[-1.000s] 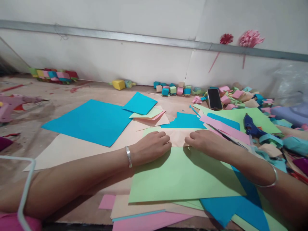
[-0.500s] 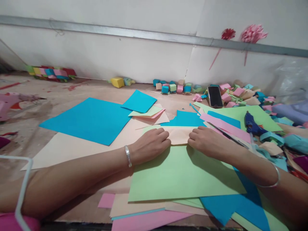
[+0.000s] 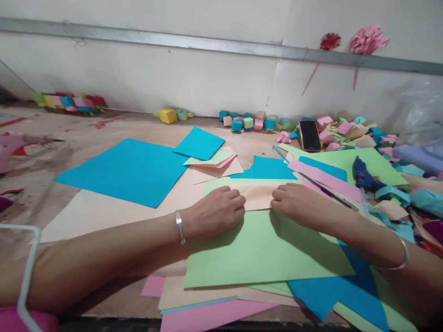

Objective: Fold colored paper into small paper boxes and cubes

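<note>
A strip of peach paper (image 3: 258,195) lies across the upper part of a light green sheet (image 3: 263,253), its near edge looking folded or rolled. My left hand (image 3: 221,207) grips its left end with curled fingers. At the other end, my right hand (image 3: 294,203) is closed on the same paper, thumb tucked underneath out of sight. Both hands rest low over the green sheet. Just beyond them is a piece of blue paper (image 3: 273,167), and scissors (image 3: 328,191) lie partly behind my right hand.
Left of the hands lie a large blue sheet (image 3: 124,170) and a smaller blue square (image 3: 200,144). To the right are a blue glue gun (image 3: 365,175), a phone (image 3: 309,135) and heaped paper pieces (image 3: 346,131). A pink glue gun (image 3: 14,147) sits far left. Small paper cubes (image 3: 248,122) line the wall.
Both hands stay on the peach paper, which they have drawn very slightly nearer to me. The camera view has shifted a little; the other things lie as before.
</note>
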`<action>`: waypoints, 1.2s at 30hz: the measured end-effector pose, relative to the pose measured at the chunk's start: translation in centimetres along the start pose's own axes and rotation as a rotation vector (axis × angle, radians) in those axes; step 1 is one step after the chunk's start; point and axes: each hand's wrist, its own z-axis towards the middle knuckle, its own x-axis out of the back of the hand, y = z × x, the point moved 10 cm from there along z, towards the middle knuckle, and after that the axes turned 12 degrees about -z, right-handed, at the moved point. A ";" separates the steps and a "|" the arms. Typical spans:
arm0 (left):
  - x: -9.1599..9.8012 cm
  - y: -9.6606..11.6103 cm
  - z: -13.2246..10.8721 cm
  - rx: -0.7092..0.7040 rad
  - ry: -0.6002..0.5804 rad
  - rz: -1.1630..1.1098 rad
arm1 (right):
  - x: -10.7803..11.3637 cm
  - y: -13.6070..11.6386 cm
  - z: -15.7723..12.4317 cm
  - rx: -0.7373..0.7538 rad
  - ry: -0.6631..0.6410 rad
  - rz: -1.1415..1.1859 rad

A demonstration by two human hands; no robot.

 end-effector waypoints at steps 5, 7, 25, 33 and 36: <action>-0.6 -0.3 0.1 0.045 -0.050 -0.037 | -0.2 0.0 0.0 -0.034 -0.001 0.032; -0.9 -1.0 0.2 0.106 -0.073 -0.102 | -0.3 0.0 -0.2 -0.061 0.007 0.048; -2.4 -3.7 0.1 0.460 -0.141 -0.136 | 0.1 -1.8 1.2 -0.126 0.062 -0.164; -2.3 -4.4 -0.4 0.555 -0.223 -0.139 | -0.4 -1.8 1.3 -0.128 0.038 -0.159; -2.2 -4.4 -0.3 0.560 -0.227 -0.137 | -0.2 -1.4 1.5 -0.152 0.039 -0.141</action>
